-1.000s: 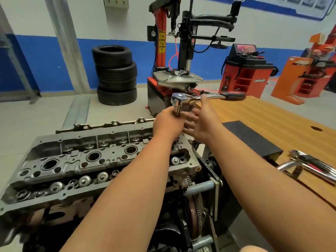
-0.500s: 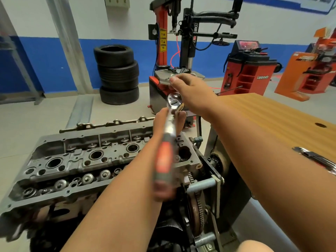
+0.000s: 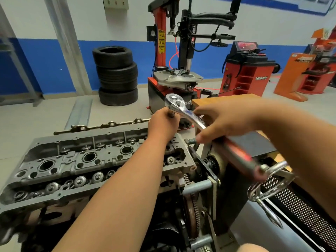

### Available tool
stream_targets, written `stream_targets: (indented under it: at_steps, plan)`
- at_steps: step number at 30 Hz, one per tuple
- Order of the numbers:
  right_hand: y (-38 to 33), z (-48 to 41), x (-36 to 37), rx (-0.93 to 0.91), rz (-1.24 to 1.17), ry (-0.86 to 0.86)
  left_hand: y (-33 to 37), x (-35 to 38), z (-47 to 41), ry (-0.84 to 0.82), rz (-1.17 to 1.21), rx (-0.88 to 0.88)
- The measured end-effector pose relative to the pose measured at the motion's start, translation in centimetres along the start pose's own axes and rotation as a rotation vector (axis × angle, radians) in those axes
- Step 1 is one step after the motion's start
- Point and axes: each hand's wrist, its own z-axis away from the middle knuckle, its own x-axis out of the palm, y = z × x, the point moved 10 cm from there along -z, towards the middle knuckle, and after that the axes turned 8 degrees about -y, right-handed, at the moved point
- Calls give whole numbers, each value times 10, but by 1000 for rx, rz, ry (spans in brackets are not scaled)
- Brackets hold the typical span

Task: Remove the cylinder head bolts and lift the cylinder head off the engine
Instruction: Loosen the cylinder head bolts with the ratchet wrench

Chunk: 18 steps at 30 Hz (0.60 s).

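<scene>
View from a head-worn camera, looking down over two bare forearms at an engine in a workshop.

The cylinder head point(image 3: 87, 160) fills the lower left of the frame. It sits on the engine, its top uncovered, showing a row of round wells and valve springs. A toothed flywheel point(image 3: 193, 213) shows at the engine's end, lower centre.

The left hand point(image 3: 161, 124), at centre frame, hovers over the far right corner of the cylinder head. Its fingers are curled into a fist around a dark extension point(image 3: 171, 115), which stands upright under the ratchet's head. Whether a bolt is engaged below cannot be told, since the fist hides it.

The ratchet point(image 3: 183, 110) has its chrome head just above the left fist. Its shaft runs down toward the lower right, ending in a blurred red and black grip. The right hand point(image 3: 223, 122), right of centre, holds the shaft, with the fingers wrapped over the top and the thumb underneath.

A wooden table point(image 3: 227, 98) lies behind the right hand. Chrome tools point(image 3: 269, 180) show at lower right, under the right forearm.

At the back, along a blue and white wall, stand a stack of tyres point(image 3: 116, 75) at upper left, a red tyre changer point(image 3: 174, 51) at top centre, and a red wheel balancer point(image 3: 249, 70) at upper right.
</scene>
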Motion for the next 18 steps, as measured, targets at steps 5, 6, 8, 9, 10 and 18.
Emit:
stream_targets:
  at_steps: [5, 6, 8, 9, 10, 18]
  plan:
    - [86, 0, -79, 472, 463, 516, -4, -2, 0, 4, 92, -5]
    - [82, -6, -73, 432, 399, 521, -7, -5, 0, 23, 116, -28]
    - [62, -16, -53, 322, 309, 522, -8, -4, 0, 24, 78, -36]
    - [52, -18, -46, 272, 257, 543, -4, -2, 0, 10, 64, -10]
    - [49, -18, -42, 237, 169, 559, 0, 0, 1, -7, 55, 23]
    - [110, 4, -8, 129, -571, 358, -2, 2, -1, -5, 57, 33]
